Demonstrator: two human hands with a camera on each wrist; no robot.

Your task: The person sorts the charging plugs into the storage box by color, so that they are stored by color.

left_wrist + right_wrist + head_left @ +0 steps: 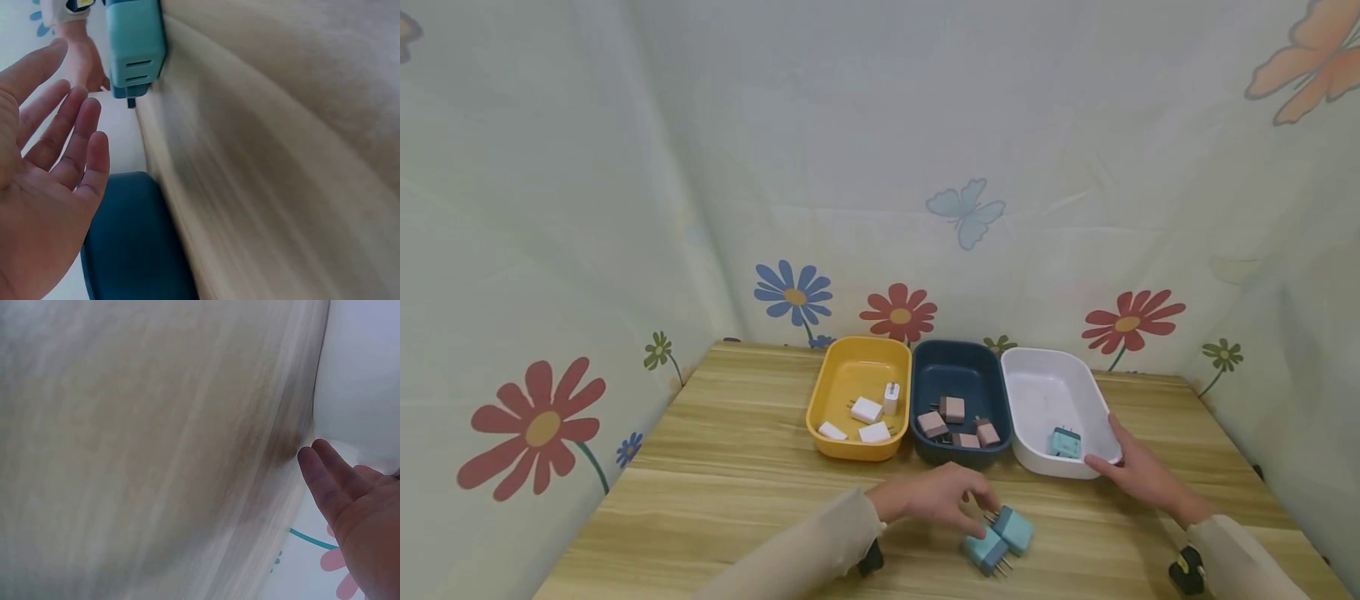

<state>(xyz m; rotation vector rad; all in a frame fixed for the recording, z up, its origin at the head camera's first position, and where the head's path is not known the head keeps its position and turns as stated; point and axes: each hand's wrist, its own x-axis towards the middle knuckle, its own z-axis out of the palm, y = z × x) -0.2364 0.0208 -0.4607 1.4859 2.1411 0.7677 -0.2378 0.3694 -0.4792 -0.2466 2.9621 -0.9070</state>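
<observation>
My left hand [942, 493], fingers spread and slightly bent, hovers beside two teal plug chargers with metal prongs: a front charger [985, 550] and a rear charger [1015, 531], lying against each other on the table. In the left wrist view the palm [44, 206] is bare, and a teal charger [136, 47] stands past the fingertips. My right hand [1142, 475] holds the near right corner of a white bin [1037, 375], thumb at the rim and fingers along the outer side. One teal charger [1065, 442] lies inside that bin.
A yellow bin [850, 367] with several white chargers [867, 409] and a dark blue bin [955, 362] with several pink chargers [932, 425] stand left of the white bin, side by side. Behind the wooden table [722, 450] hangs a flowered curtain [850, 167].
</observation>
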